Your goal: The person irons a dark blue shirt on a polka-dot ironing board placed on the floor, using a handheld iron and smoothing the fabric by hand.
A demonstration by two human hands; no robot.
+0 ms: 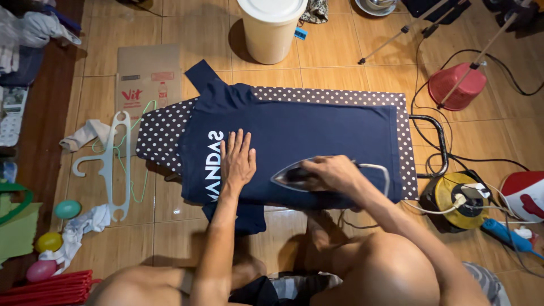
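Observation:
A navy T-shirt (317, 130) with white lettering lies spread over a low ironing board (161, 136) covered in dark polka-dot cloth. My left hand (238, 161) presses flat on the shirt beside the lettering, fingers apart. My right hand (331, 173) grips the handle of a clothes iron (292, 177) whose pointed tip faces my left hand, a short gap away. The iron rests on the shirt's near half. One sleeve sticks out at the far left and another hangs off the near edge.
A white plastic hanger and a thin green one (113, 164) lie on the tiled floor at left, by a flat cardboard box (148, 76). A lidded white bucket (271, 28) stands behind the board. A yellow cable reel (462, 201) and cords sit at right, near an upturned red pail (456, 86).

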